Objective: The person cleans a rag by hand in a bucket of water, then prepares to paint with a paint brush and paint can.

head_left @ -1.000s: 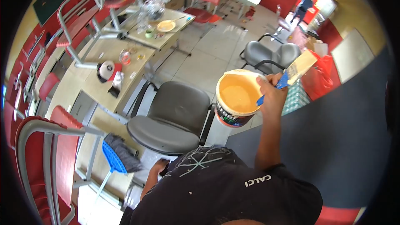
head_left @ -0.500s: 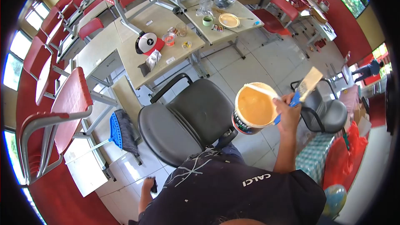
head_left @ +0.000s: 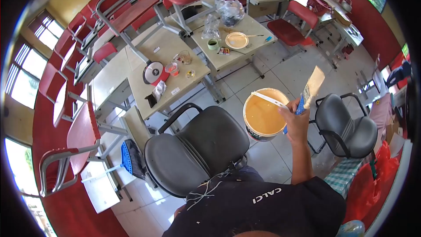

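Note:
My right hand (head_left: 296, 120) is closed around the blue handle of a wide paintbrush (head_left: 307, 90), its paint-coated bristles pointing up. The same hand grips the white handle of a paint bucket (head_left: 265, 112). Peach-orange paint fills part of the bucket, and paint is smeared on its rim. The bucket hangs above the tiled floor, right of a grey office chair (head_left: 210, 136). Of my left hand, only a sliver of skin (head_left: 179, 210) shows beside the dark shirt; its fingers are hidden.
Desks ahead carry a red-and-white cap (head_left: 154, 73), cups, a paint-stained plate (head_left: 237, 40) and plastic bags (head_left: 230, 12). A blue broom (head_left: 131, 158) is at the left, near red chairs (head_left: 83, 140). Another grey armchair (head_left: 344, 125) stands at the right, by a checkered cloth (head_left: 344, 177).
The view has shifted. My left hand, earlier visible low at the left with a dark object, is now almost wholly behind the shirt. My right hand keeps hold of bucket and brush.

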The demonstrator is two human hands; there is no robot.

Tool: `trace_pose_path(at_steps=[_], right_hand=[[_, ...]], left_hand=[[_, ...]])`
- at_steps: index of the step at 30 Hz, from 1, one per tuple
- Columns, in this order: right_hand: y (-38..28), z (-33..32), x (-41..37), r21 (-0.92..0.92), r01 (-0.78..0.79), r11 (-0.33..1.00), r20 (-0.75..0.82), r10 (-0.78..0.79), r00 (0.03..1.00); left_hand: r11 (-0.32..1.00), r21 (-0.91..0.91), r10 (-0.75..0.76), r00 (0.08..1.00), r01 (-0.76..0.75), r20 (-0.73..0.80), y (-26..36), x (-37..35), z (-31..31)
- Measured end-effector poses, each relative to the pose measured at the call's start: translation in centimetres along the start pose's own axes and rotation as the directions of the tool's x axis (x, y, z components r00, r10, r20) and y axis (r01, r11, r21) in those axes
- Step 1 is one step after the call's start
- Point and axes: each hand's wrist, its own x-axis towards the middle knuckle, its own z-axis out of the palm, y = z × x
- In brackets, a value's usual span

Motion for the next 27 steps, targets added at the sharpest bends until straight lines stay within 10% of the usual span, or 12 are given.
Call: trace_pose_path(at_steps=[7,14,27], right_hand=[[-5.4,-1.0,-0.9,-0.166,0.184,0.969,-0.201,-0.216,0.956],[-8.4,-5.0,0.8,0.103,0.316,0.943,-0.192,-0.292,0.937],[-6.7,-16.5,13.4,0.385,0.011,0.923,-0.025,-0.002,1.0]], left_hand=[[0.998,0.016,0.058,0.98,-0.063,0.189,-0.2,2.6,1.4],[0.991,0.132,-0.013,0.954,-0.028,0.3,0.8,4.6,5.0],[0.975,0.209,0.024,0.974,-0.072,0.226,20.9,6.4,19.7]])
